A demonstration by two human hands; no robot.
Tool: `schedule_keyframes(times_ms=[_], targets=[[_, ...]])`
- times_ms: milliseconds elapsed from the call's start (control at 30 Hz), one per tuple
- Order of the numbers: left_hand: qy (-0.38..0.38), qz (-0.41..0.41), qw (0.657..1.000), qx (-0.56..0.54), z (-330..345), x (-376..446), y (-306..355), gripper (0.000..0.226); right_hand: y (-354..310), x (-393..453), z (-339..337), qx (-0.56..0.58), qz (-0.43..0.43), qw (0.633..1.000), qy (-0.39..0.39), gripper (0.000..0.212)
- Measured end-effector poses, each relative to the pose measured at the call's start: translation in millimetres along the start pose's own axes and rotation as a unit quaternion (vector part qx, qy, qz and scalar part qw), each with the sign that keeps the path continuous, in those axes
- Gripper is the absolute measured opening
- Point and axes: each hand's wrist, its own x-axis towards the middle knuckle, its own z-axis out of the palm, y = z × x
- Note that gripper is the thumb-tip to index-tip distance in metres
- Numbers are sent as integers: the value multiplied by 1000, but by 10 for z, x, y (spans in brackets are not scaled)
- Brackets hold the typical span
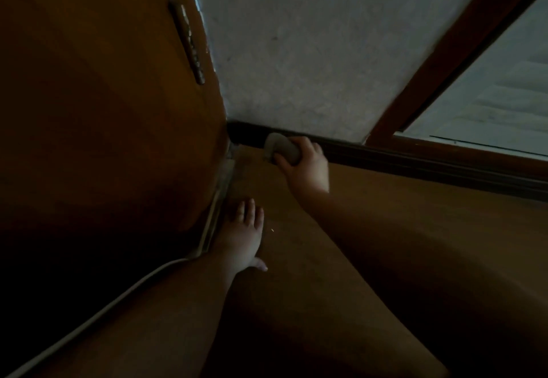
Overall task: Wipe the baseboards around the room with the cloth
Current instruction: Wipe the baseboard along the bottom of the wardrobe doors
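Head view: your left hand [244,235] lies flat, fingers straight, on the brown floor [355,244] beside the door [103,110]. Farther out, your right hand [307,164] grips a pale grey folded cloth [280,147] against the dark baseboard [415,161], near the corner; bare floor runs rightward along it.

I've got one view only, the head camera, wide-angle, tilted well over. It looks forward and down from low and near into a room corner, where the floor [341,244], the wall [311,51] and a wooden door [103,95] meet.
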Motion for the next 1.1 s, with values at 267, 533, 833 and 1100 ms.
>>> schedule_keyframes(times_ms=[267, 533, 833, 1100], targets=[[-28, -2, 1000, -3, -84, -13, 36, 128, -626, 395, 613, 71, 66, 994, -42, 41], [-29, -4, 1000, -1, -61, 0, 28, 129, -477, 410, 543, 77, 114, 990, -26, 35], [20, 17, 999, -24, 77, 1, -93, 129, 479, 226, -401, 38, 111, 992, 40, 35], [90, 88, 992, -13, 17, 133, 223, 115, 1114, 98, -1193, 1, 138, 985, 104, 32]])
